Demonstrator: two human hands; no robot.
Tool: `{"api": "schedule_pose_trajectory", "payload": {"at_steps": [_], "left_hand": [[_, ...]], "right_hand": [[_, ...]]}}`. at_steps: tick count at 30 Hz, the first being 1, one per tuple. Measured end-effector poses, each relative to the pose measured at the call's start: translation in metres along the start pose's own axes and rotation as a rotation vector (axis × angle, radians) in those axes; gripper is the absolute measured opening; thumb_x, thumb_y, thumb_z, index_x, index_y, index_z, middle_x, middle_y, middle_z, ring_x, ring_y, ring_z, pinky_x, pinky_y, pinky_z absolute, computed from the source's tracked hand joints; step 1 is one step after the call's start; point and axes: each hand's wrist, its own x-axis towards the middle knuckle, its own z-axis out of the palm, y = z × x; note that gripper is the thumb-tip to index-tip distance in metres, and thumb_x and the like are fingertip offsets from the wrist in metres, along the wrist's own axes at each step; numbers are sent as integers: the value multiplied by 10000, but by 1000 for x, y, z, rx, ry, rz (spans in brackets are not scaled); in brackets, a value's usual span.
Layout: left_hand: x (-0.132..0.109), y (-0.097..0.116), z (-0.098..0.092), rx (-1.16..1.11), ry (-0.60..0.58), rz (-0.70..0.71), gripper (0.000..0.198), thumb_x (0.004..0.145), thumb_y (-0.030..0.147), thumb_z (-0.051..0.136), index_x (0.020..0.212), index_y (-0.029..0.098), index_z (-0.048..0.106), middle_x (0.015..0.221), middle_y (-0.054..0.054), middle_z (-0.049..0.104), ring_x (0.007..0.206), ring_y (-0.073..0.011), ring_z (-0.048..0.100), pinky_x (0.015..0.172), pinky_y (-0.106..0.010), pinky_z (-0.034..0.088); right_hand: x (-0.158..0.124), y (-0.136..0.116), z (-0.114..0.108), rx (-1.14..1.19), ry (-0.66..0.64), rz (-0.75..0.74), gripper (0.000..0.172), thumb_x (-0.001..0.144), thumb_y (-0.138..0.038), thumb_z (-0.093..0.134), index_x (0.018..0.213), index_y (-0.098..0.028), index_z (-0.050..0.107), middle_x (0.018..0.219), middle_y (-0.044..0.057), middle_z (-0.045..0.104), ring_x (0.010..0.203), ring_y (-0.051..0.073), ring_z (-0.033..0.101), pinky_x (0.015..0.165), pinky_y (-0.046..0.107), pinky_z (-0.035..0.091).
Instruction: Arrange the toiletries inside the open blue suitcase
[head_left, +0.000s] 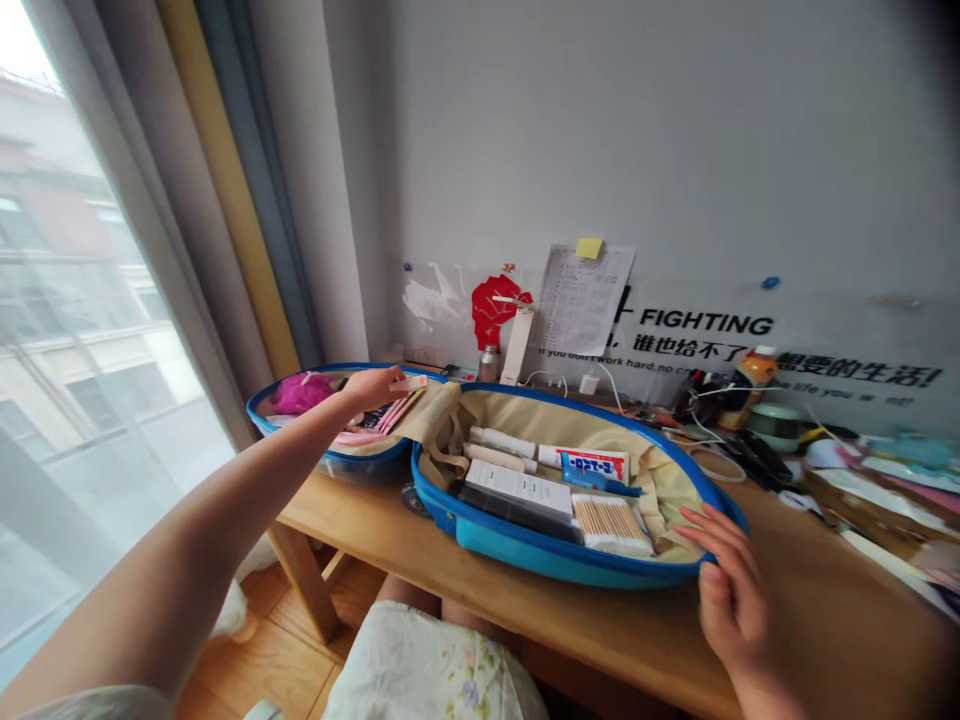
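The left hand (369, 392) reached over the far half of an open blue hard-shell suitcase (517, 552), its fingers (391, 378) pinching a small pink-and-white packet (411, 383) just above that half's rim. The right hand (731, 590) lay off the suitcase's near right corner, its fingers (709, 523) spread and relaxed, not clenched on anything, with their tips near the blue rim.

The suitcase sat on a wooden surface (832, 590), with a narrow strip of bare wood along its front rim and a wider open stretch to its right, ending at scattered papers. Inside the near half, on cream lining, lay two pale tubes (501, 450), a white box (517, 490) on a dark box (510, 510), a blue, red and white carton (592, 465) and a bundle of cotton swabs (609, 525). The far half held a magenta cloth (302, 394) and pink strips (397, 412).
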Motion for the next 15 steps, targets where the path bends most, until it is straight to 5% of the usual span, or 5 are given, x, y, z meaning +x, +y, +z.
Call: {"api": "schedule_pose_trajectory", "payload": {"at_steps": [5,10,15], "left_hand": [[4,69,-18,-136,158,241,452,874,551,546,1218,265,610,1095,-43,717,973,-238,667,772,-259,461],[19,139,-9,-123,31,430,393,879,460,594,1202,241,637,1175,-64,676,1060,-234,644,876,-266,471],[34,174,16,-74,-89,429,373,839,289,663,1198,188,658,1288,-121,586,1078,-255,640,948,-327,484]], "right_hand": [[2,-3,-1,-7,4,2,345,983,-353,343,1076,-194,635,1111,128,658,1229,309,546,982,528,460],[3,-6,-2,-18,-12,6,339,981,-349,345,1079,-196,631,1118,128,657,1215,305,555,986,526,459],[4,-6,-3,-11,-12,8,329,977,-342,354,1083,-201,632,1113,125,661,1230,304,546,975,513,464]]}}
